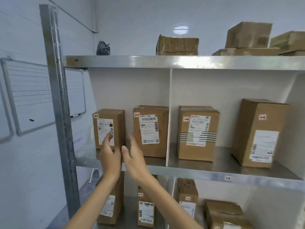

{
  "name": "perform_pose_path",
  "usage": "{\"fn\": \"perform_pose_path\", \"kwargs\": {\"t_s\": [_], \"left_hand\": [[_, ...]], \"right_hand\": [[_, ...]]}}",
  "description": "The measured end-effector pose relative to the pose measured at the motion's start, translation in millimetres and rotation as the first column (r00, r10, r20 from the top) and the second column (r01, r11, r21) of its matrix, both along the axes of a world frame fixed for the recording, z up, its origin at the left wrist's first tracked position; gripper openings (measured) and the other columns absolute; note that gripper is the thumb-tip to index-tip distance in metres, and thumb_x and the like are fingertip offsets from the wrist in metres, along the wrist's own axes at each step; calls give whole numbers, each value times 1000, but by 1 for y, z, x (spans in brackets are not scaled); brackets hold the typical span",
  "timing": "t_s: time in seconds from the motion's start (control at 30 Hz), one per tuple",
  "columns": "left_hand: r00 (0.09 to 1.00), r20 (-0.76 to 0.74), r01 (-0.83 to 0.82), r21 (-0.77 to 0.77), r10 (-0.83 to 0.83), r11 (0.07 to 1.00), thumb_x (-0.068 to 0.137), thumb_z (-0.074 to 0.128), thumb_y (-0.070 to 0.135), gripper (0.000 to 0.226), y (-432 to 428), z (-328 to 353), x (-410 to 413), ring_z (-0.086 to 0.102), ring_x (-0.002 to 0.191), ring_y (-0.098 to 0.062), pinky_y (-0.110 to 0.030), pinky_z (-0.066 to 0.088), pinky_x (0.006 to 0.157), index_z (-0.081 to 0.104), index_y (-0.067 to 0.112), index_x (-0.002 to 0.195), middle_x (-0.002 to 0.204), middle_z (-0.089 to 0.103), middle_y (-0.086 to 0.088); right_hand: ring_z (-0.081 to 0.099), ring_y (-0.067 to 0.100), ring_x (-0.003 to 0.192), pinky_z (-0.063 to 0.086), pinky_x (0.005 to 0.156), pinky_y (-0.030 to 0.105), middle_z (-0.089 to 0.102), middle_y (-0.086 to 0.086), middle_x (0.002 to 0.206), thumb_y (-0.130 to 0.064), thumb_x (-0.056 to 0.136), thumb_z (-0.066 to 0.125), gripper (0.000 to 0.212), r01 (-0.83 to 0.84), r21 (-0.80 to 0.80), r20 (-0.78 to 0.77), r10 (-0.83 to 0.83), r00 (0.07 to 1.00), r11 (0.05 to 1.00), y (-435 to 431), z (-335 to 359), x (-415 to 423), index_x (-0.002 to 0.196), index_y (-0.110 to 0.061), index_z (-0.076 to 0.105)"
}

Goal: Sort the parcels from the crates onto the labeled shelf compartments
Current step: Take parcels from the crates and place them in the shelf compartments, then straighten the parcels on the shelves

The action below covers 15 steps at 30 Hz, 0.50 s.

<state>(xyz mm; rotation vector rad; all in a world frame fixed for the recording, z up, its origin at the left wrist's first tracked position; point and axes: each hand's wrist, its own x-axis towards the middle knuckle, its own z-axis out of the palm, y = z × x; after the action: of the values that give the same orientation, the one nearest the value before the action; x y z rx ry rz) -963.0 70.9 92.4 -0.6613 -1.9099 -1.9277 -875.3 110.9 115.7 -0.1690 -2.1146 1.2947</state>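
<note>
In the head view a metal rack fills the frame, and its middle shelf runs across from 9 to 3 o'clock. A white divider splits that shelf into two compartments. Two brown parcels stand upright in the left compartment: the left parcel at about 8 o'clock from the frame's centre, and the second parcel just at its 3 o'clock, with a narrow gap between them. Each carries a white shipping label and a small tag at its upper left corner. The left hand reaches up from 6 o'clock with straight fingers, its fingertips lying on the label on the left parcel's front; it grasps nothing. The right hand is raised at the left parcel's 4 o'clock, in front of the gap, with its fingers loose and apart. It is blurred, so I cannot tell whether it touches the parcel. In the right compartment the third parcel stands near the divider, and the fourth parcel stands at its 3 o'clock, well apart. On the top shelf, from 12 to 2 o'clock, lie several plain boxes, and a grey bundle sits at 11 o'clock. Below the middle shelf, around 6 o'clock, more lower parcels stand upright. A whiteboard hangs on the wall at 9 o'clock, partly behind the rack.
</note>
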Motion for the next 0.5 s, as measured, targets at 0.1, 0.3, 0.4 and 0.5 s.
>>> {"fn": "perform_pose_path", "kwargs": {"t_s": [0.1,0.3,0.4,0.5], "left_hand": [[997,-76,-24,47,27,999,95,45,5,47,10,7,58,45,128,-15,-37,40,105,42,21,139,140,48,0],[987,-161,21,119,-1,993,93,40,-2,45,55,20,175,48,123,-9,-28,40,104,51,21,130,129,56,3],[983,-173,77,126,-54,989,92,40,-5,44,83,23,220,50,120,-8,-12,36,97,53,16,128,127,57,2],[969,-130,222,78,-211,972,93,40,-3,45,115,25,256,50,118,-6,-14,38,97,50,21,130,125,57,4]], "right_hand": [[19,-12,132,16,108,11,24,-18,152,-27,101,38,52,-26,3,-13,26,1000,1000,10,1,63,150,-28,18],[39,-5,127,33,107,17,44,-12,140,-25,101,39,41,66,3,-112,-65,992,998,72,3,177,141,-27,35],[45,-9,118,38,102,12,51,-13,131,-23,101,40,33,177,14,-183,-172,968,984,109,5,222,133,-28,43],[47,-11,115,38,96,6,53,-16,126,-22,101,40,31,273,-27,-223,-272,936,962,141,4,259,130,-29,45]]}}
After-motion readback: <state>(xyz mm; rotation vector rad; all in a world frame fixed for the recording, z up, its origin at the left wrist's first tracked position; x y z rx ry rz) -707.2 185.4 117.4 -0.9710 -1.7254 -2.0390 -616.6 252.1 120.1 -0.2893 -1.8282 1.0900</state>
